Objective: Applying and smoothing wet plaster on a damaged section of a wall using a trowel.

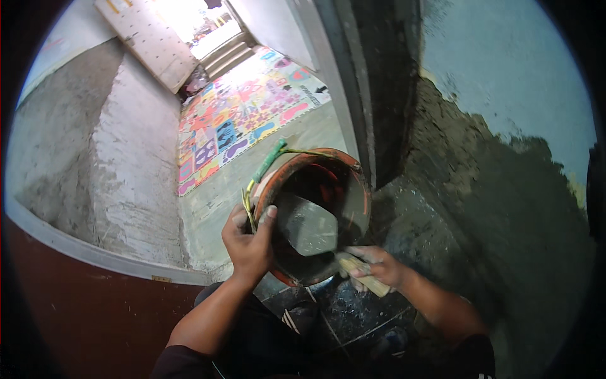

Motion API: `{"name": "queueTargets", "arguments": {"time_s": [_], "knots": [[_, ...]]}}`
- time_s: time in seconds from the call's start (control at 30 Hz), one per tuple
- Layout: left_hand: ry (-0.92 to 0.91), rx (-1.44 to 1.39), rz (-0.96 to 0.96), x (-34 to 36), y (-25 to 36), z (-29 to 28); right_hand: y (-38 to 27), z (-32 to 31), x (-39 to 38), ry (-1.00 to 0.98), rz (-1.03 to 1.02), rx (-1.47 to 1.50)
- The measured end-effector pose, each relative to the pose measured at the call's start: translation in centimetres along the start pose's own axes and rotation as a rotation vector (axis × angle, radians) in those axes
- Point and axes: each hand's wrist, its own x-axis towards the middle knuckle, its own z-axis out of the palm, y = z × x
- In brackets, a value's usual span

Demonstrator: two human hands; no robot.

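From my head, the wide camera looks steeply down at the bucket [270,180] from close above, and faces past it to the mat [252,107] beyond.

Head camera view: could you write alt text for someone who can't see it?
A left hand grips a bucket's rim while the right hand holds a wood-handled trowel at its mouth. A patchily plastered wall stands at right.

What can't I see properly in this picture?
In the head view:
- Bottom of the bucket: hidden by the trowel and dark shadow.
- Things outside: too small, washed out by glare.
- Rest of the right sleeve: cut off by the lower edge.
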Motion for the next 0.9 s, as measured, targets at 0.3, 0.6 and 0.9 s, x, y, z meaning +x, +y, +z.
{"name": "queueTargets", "arguments": {"time_s": [0.3, 0.6, 0.9], "knots": [[0.139, -0.210, -0.503, 2.7, -4.9, -2.9, -1.5, -1.9, -7.5, 0.094, -0.053, -0.192], [0.015, -0.253, -0.648, 3.0, -6.1, -3.7, 6.7, -9.4, -14.5, 0.933, 0.028, -0.149], [-0.040, -0.205, -0.752, 3.0, -5.1, -2.7, 11.3, -18.4, -14.7, 1.073, 0.082, -0.334]]}}
